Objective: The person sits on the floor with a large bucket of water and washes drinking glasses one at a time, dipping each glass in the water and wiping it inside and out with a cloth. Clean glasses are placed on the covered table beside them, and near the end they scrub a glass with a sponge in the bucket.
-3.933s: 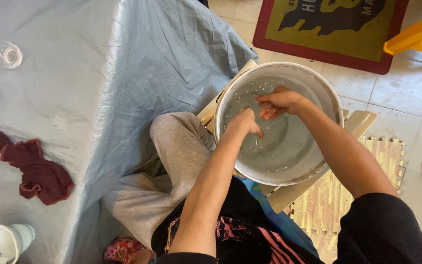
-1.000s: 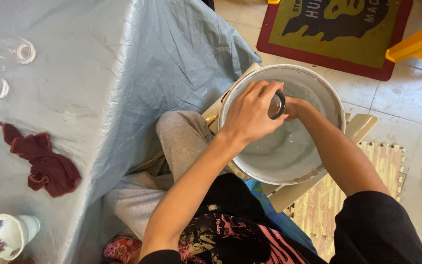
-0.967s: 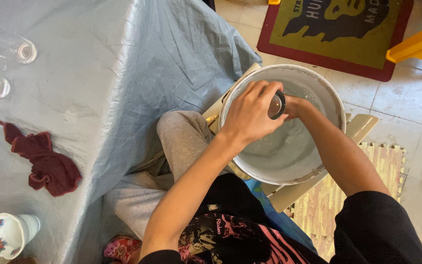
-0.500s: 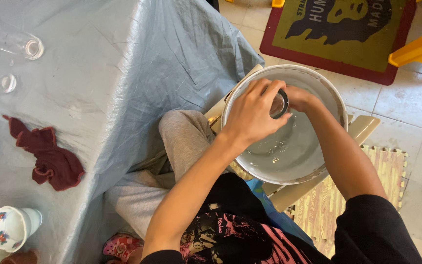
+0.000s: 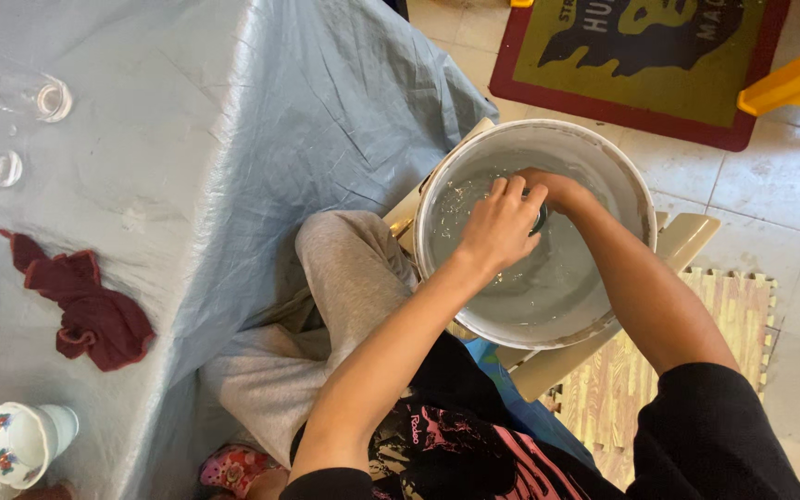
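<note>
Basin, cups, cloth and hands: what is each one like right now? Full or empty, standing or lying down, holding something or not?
Basin: upright on a stool, holding water.
Left hand: in the basin, gripping a small dark item.
Right hand: in the basin, touching the same item.
Item: mostly hidden; kind unclear.
Red cloth: crumpled on the table.
Glass: lying on its side, empty.
Flowered cup: tipped on its side.
Tablecloth: wrinkled, draped over the table edge.
</note>
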A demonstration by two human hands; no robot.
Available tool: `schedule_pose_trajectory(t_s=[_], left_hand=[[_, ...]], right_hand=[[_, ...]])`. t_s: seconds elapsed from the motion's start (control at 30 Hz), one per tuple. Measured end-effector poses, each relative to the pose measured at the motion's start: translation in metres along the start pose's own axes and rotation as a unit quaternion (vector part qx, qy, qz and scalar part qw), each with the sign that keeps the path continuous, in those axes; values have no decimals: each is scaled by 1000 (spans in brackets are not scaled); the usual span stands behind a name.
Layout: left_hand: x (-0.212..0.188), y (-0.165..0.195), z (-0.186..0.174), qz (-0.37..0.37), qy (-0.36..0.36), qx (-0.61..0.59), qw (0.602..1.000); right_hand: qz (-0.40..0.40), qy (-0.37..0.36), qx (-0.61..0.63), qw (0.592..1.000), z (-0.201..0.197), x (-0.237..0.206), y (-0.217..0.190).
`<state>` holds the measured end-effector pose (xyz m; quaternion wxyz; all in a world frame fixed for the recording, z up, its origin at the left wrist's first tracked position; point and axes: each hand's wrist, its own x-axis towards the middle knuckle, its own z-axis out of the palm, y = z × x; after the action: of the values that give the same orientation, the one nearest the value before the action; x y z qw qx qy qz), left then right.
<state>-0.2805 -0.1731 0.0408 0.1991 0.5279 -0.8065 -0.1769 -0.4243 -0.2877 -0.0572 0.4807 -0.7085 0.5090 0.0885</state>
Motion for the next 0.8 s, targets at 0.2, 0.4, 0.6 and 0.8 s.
schedule_pose_trajectory(t_s=[0.2, 0.4, 0.6, 0.8], left_hand=[[7, -10, 44, 15, 1, 90, 996], [15, -17, 73, -17, -55, 109, 992], [25, -17, 85, -42, -116, 164, 979], [23, -31, 98, -32, -83, 233, 968]], right_hand=[[-84, -114, -490, 860, -11, 9, -7], [144, 83, 39, 985, -17, -11, -6], [132, 116, -17, 984, -15, -15, -5], [107, 124, -79, 983, -15, -9, 0]])
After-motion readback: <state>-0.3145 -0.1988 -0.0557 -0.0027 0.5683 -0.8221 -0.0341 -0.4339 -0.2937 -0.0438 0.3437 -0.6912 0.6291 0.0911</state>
